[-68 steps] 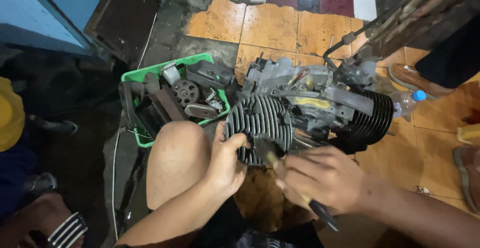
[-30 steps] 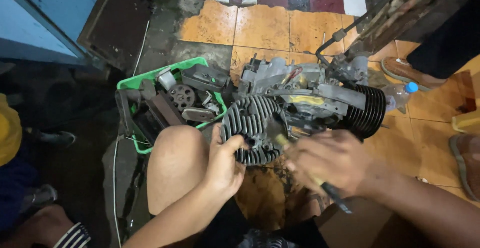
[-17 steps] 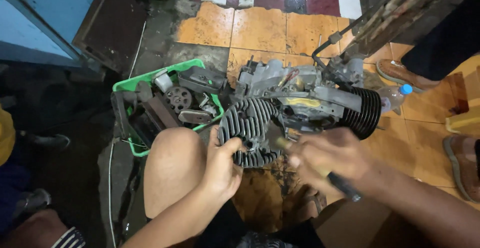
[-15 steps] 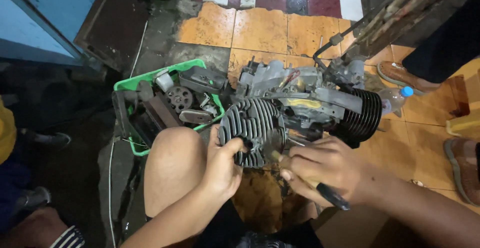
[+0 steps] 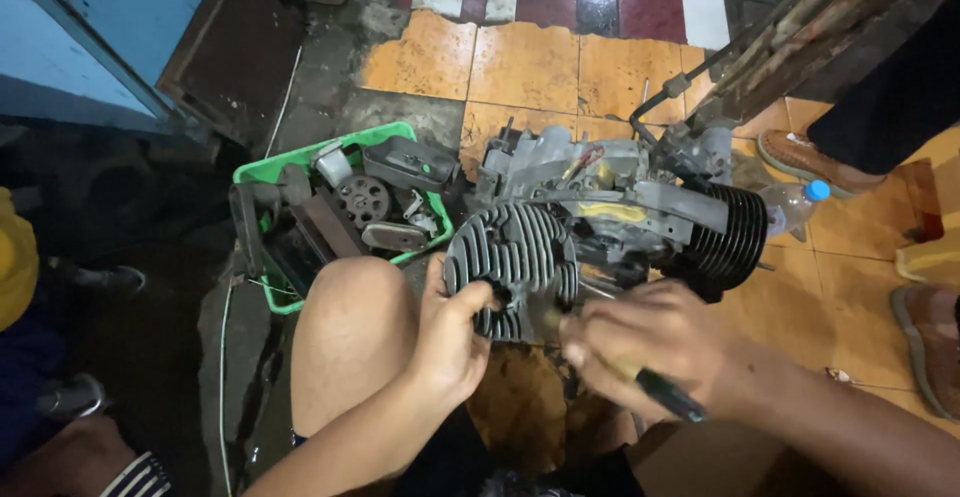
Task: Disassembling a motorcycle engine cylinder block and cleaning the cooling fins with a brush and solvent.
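A grey motorcycle engine (image 5: 620,207) lies on the tiled floor, with a finned cylinder head (image 5: 510,257) at its near left and a dark finned cylinder (image 5: 728,237) at its right. My left hand (image 5: 450,337) grips the lower edge of the finned head. My right hand (image 5: 650,342) is closed round a dark-handled tool (image 5: 668,397) whose tip is at the engine just right of the head; the tip is hidden by my fingers. My bare knee (image 5: 350,327) is next to my left hand.
A green plastic tray (image 5: 262,172) with several metal engine parts stands left of the engine. A clear bottle with a blue cap (image 5: 795,205) lies at the right. Another person's shoes (image 5: 800,157) and a rusty frame (image 5: 800,27) are at the back right. A blue door is far left.
My right hand has worked the tool back and forth beside the finned head. My left hand has stayed on the head. The view has shifted slightly.
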